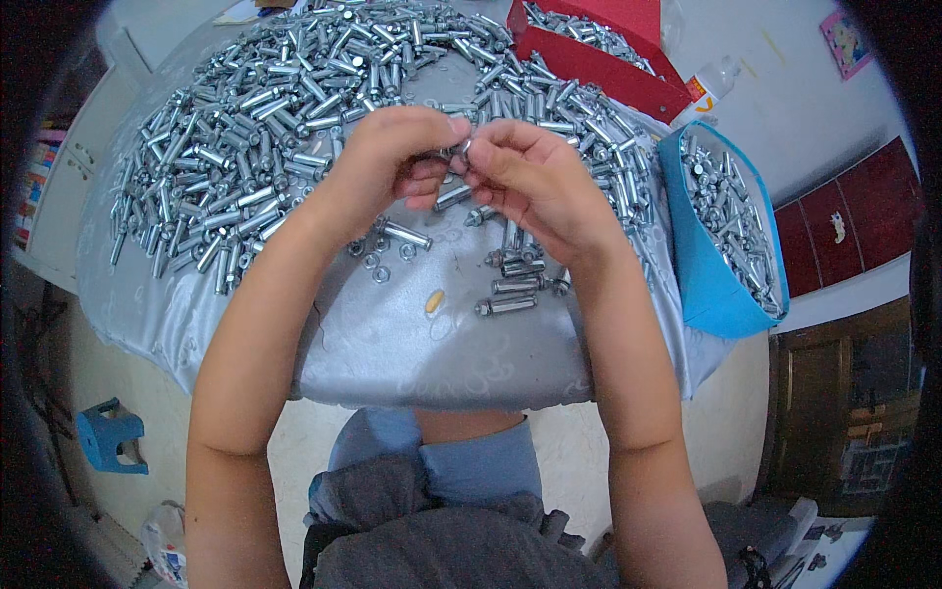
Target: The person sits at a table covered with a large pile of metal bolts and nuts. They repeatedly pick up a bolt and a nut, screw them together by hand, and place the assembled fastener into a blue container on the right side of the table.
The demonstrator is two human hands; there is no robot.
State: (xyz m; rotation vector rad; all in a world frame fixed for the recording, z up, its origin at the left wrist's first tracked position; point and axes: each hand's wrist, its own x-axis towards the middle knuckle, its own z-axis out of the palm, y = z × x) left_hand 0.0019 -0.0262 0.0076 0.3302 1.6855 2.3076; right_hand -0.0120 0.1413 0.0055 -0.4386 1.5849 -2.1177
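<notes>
Held piece: I see a small silver metal bolt (459, 155) pinched between both hands above the middle of the table; only a short shiny bit shows, the rest is hidden by fingers.
Left hand (388, 162): I see it curled nearly closed, thumb and fingertips gripping the bolt's left end.
Right hand (525, 177): fingers bent in tight, pinching the same bolt from the right, touching the left hand's fingertips.
Loose parts: short sleeved bolts (510, 285) and a few nuts (378, 265) lie just beneath the hands, bright zinc-coloured, cylindrical.
Heap (265, 128): a big pile of the same bolts fills the far left of the table.
Boxes: a red box (599, 64) far right and a blue box (702, 265) at the right edge, both holding bolts.
Table (412, 353): round, covered in glossy grey patterned cloth.
Room: pale floor, a blue stool (113, 437) at near left, dark red cabinet (844, 231) at right.
</notes>
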